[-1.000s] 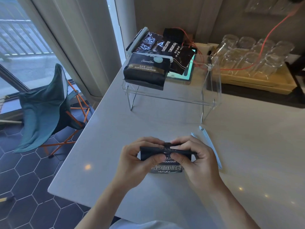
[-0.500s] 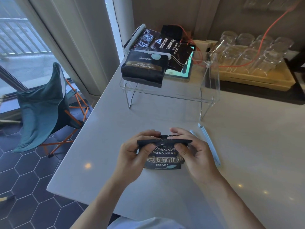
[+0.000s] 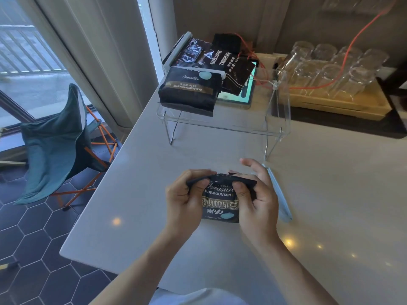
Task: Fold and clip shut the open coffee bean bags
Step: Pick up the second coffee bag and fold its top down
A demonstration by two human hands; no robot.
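Item: dark coffee bean bag, upright near the counter's front edge, top folded over. Left hand and right hand each pinch an end of the fold, fingers clenched on it. Pale clip lies just beside the right hand, toward the right edge. Two bags on the clear rack at the back. Risk: releasing one end to fetch the clip may let the fold spring open.

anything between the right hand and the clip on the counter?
Nothing visible. The pale blue clip lies on the bare counter just beside the right hand. That hand and the left hand both hold the coffee bag, so one must let go first.
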